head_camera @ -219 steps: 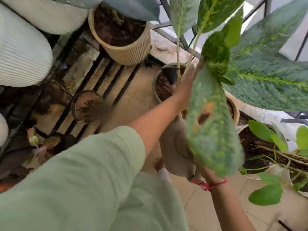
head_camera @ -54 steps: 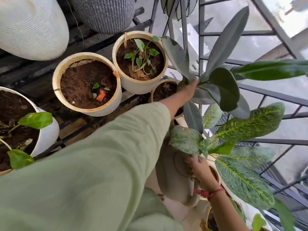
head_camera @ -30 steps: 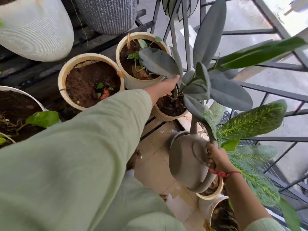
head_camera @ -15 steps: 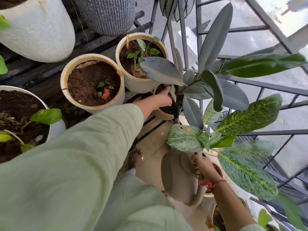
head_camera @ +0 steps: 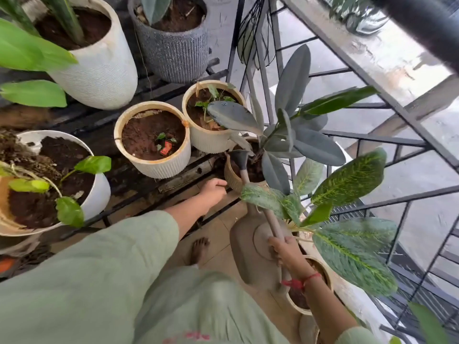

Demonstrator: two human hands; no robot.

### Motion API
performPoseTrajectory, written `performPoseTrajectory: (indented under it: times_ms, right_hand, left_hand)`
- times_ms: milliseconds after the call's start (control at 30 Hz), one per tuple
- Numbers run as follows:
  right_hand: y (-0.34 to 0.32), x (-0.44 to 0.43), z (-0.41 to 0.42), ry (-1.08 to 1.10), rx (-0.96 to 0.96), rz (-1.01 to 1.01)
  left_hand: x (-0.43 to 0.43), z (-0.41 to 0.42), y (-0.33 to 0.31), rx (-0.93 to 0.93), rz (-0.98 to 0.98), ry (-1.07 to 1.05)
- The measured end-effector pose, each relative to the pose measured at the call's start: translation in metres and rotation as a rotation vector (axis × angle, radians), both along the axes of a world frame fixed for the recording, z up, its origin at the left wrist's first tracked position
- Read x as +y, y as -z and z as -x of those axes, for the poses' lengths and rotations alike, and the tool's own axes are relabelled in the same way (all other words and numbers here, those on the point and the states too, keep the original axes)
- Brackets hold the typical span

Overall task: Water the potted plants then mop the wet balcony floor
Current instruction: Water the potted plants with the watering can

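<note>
**A:** As far as my feed shows, big stuff first: black metal balcony railing (head_camera: 387,65) on the right, beige tiled floor (head_camera: 216,234) underneath. Pots?

**B:** I log a tall white ribbed pot (head_camera: 104,70) and a grey ribbed pot (head_camera: 176,55) at the back. There's a wide white pot (head_camera: 99,194) at left. Mid-frame, a cream ribbed pot of bare soil (head_camera: 161,167) sits side by side with a second cream ribbed pot (head_camera: 211,145).

**A:** Can?

**B:** The taupe plastic watering can (head_camera: 246,264) hangs tilted above the floor. Its spout rose (head_camera: 240,157) is over the soil of a small tan ribbed pot (head_camera: 231,178), which holds a grey-green broad-leaved plant (head_camera: 313,145). My read: the right hand (head_camera: 288,254) is wrapped round the can's handle, with a red thread (head_camera: 298,284) on that wrist.

**A:** Left?

**B:** The left hand (head_camera: 213,192) is just beside the tan pot's wall, fingers curled. I can't tell whether it grips anything, too blurred.
</note>
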State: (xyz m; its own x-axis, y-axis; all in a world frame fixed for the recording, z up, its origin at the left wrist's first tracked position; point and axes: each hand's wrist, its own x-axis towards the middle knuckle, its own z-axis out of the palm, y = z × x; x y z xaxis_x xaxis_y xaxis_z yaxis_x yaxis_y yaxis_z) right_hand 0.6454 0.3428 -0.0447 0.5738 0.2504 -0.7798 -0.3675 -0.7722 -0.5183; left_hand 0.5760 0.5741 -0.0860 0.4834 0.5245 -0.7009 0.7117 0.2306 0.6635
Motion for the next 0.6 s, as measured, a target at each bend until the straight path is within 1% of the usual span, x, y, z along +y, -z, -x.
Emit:
performPoseTrajectory:
  times_ms: [100,233,300,367,433,500,600]
  right_hand:
    - [-0.021,0.0,-0.003,-0.11,-0.021,-0.031]
    - [-0.049,-0.003,-0.008,-0.249,-0.081,-0.072]
    - [-0.061,-0.009,-0.005,-0.287,-0.076,-0.119]
    - [-0.071,-0.014,-0.001,-0.309,-0.062,-0.165]
    - [-0.081,-0.019,0.005,-0.325,-0.04,-0.21]
    - [-0.092,-0.022,0.009,-0.296,0.002,-0.283]
    - [-0.104,-0.025,0.013,-0.248,0.031,-0.386]
  left_hand:
    - [-0.027,0.019,-0.013,0.003,0.021,-0.038]
    - [-0.059,0.029,-0.032,-0.01,0.084,-0.145]
    - [-0.071,0.032,-0.041,-0.013,0.11,-0.196]
    - [-0.078,0.035,-0.048,-0.025,0.154,-0.236]
    - [-0.087,0.041,-0.054,-0.123,0.233,-0.302]
    - [-0.095,0.046,-0.06,-0.217,0.312,-0.375]
    - [-0.101,0.049,-0.068,-0.265,0.277,-0.336]
